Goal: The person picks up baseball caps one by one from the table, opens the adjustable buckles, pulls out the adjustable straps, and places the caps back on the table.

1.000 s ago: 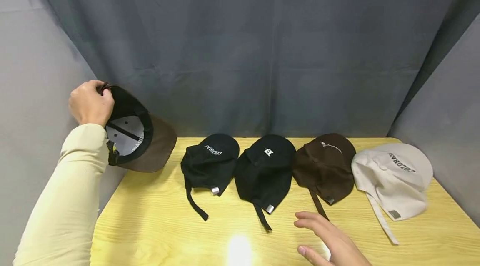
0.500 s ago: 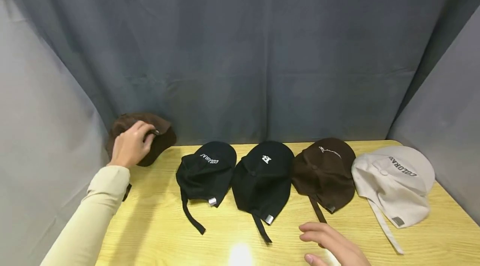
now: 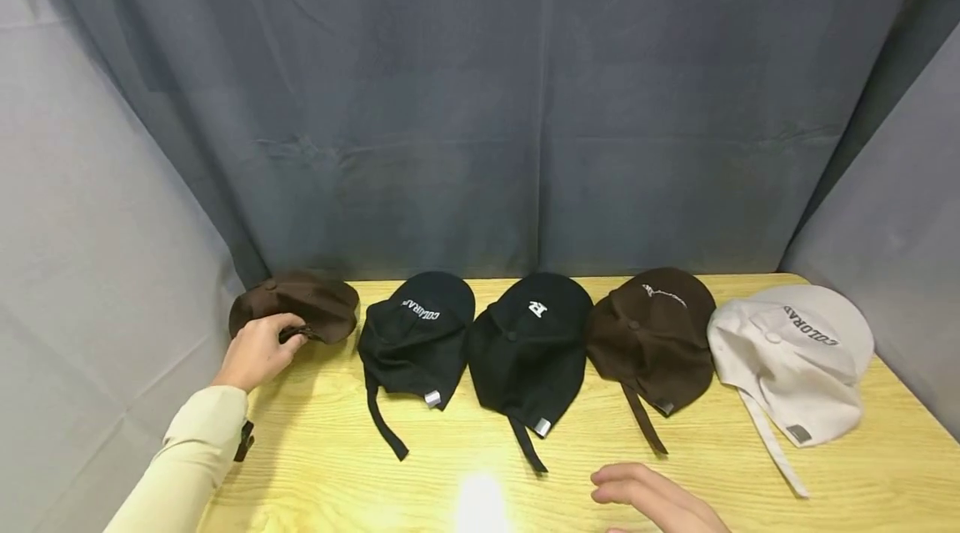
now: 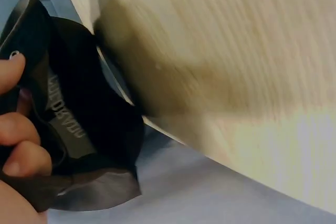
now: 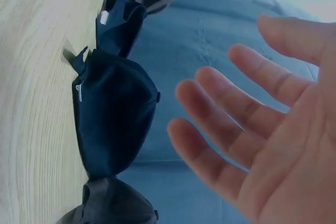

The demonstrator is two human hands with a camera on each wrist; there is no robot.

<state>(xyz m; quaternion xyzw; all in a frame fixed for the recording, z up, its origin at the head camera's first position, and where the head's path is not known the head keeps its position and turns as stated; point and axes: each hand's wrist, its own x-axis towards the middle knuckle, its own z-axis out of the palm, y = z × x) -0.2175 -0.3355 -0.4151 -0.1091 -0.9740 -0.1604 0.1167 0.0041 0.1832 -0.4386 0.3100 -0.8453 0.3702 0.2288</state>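
At the table's far left corner my left hand (image 3: pixel 262 349) grips the rear edge of a dark brown baseball cap (image 3: pixel 315 304). The crown is up, and the cap is low at the tabletop; its front is hidden from the head view. Into the open underside looks the left wrist view, where pale lettering shows inside the cap (image 4: pixel 118 108) and the fingers curl over its edge. My right hand (image 3: pixel 656 495) hovers above the front of the table, holding nothing. Its fingers (image 5: pixel 223 103) are loosely extended in the right wrist view.
Along the back lie a black cap (image 3: pixel 416 341) with white lettering, a black cap (image 3: pixel 528 358) with a white letter, another brown cap (image 3: pixel 652 341) and a beige cap (image 3: pixel 787 366), straps toward me. A grey curtain (image 3: pixel 420 116) hangs behind the wooden table (image 3: pixel 360 483).
My left hand has turned the brown cap from inside-facing to crown-up and lowered it to the back left of the table. My right hand has sunk slightly in the head view.
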